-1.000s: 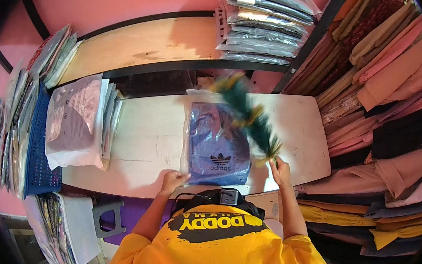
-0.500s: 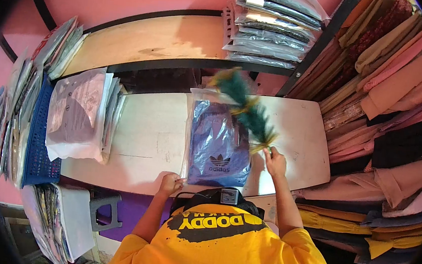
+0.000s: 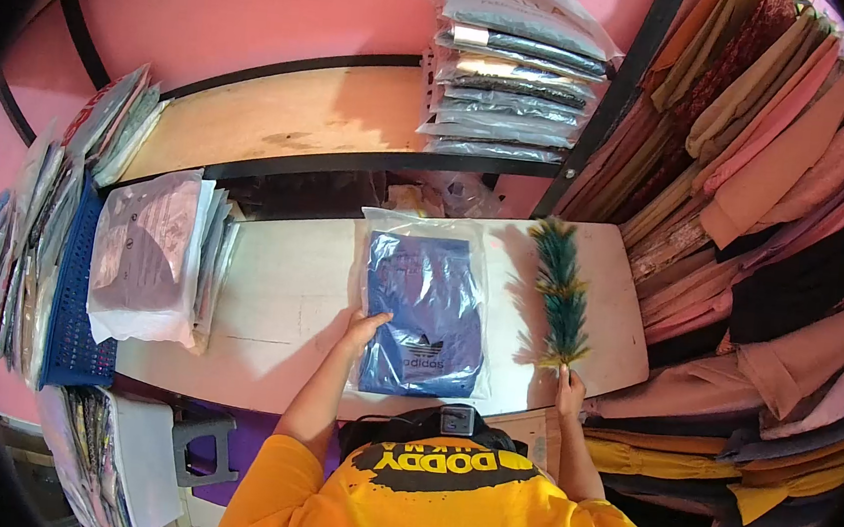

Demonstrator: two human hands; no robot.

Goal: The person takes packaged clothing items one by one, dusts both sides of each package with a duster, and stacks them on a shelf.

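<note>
A folded blue garment with a black adidas logo, packed in a clear plastic bag (image 3: 425, 309), lies on the pale tabletop (image 3: 284, 297). My left hand (image 3: 367, 330) grips the bag's left edge, thumb on top; the fingers underneath are partly hidden. To the right, my right hand (image 3: 570, 391) is closed round the handle of a green and yellow duster (image 3: 562, 291). The duster points away from me, apart from the bag, and casts a shadow on the table.
On the left, bagged garments (image 3: 147, 255) stand beside a blue plastic basket (image 3: 87, 284). Another bagged stack (image 3: 518, 81) sits on the wooden shelf (image 3: 284, 116) behind the table. Hanging clothes (image 3: 772, 274) crowd the right side. A grey stool (image 3: 208, 446) stands below the table.
The duster has swung off the bag to the right, and my right hand has moved nearer me. My left hand has shifted from the bag's lower left corner up its left edge.
</note>
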